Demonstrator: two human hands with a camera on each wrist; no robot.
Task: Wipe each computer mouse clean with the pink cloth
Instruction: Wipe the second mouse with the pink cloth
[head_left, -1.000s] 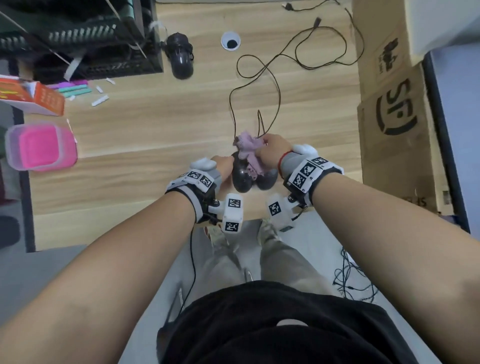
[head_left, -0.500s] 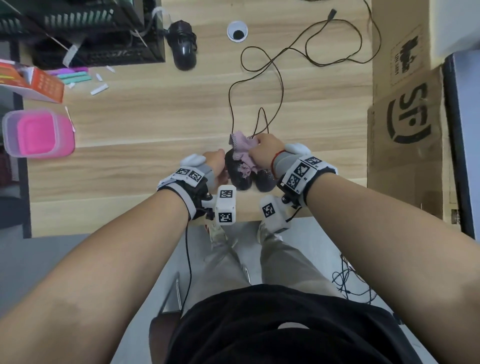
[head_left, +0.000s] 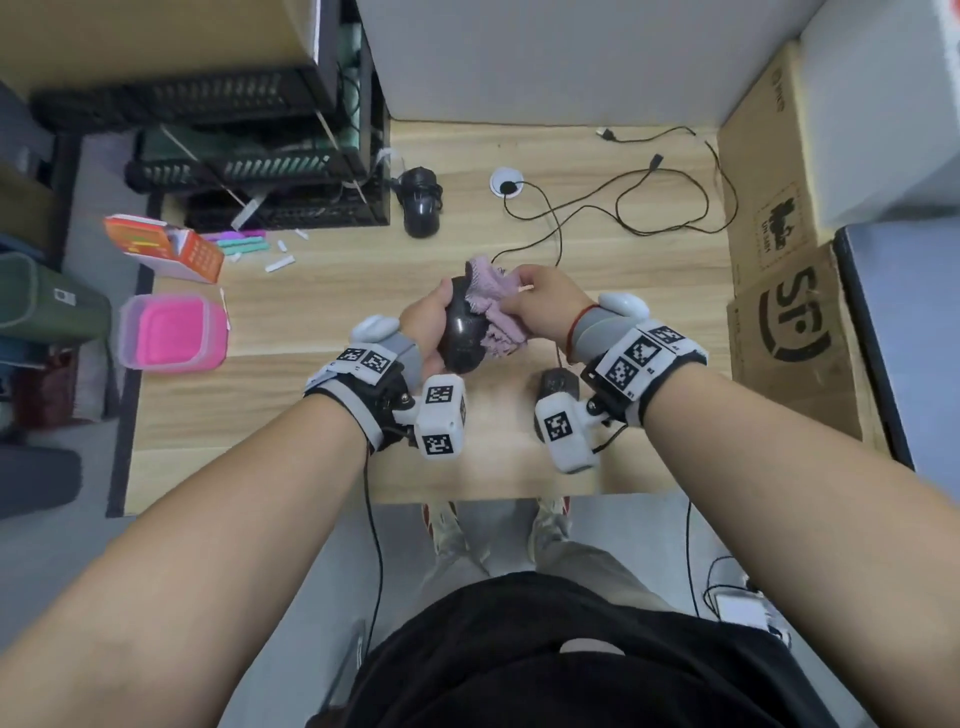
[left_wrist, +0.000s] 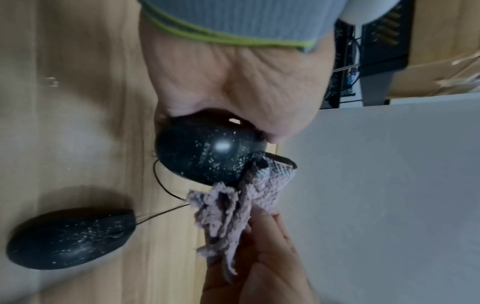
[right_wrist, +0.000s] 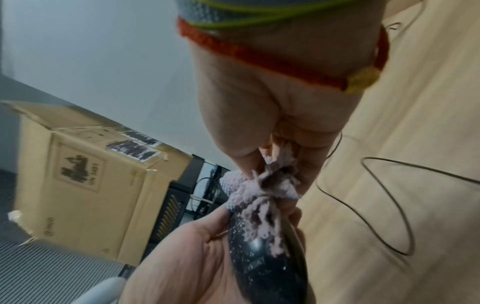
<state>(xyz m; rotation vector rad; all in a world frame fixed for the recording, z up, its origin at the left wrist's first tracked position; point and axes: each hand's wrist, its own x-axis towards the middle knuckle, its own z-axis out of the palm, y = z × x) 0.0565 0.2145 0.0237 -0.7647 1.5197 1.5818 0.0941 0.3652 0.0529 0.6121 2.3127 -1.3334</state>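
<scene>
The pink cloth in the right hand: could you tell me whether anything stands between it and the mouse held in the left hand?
Nothing visible does. The pink cloth, bunched in the right hand, already lies against the speckled black mouse that the left hand holds above the desk. Its cord trails away behind.

Left hand holding a speckled mouse against the cloth

The left hand (left_wrist: 233, 82) grips a black mouse (left_wrist: 205, 154) above the wooden desk (left_wrist: 64, 102); the right hand (left_wrist: 259, 263) presses the bunched pink cloth (left_wrist: 233, 209) to it. A second mouse (left_wrist: 70, 238) lies on the desk.
</scene>
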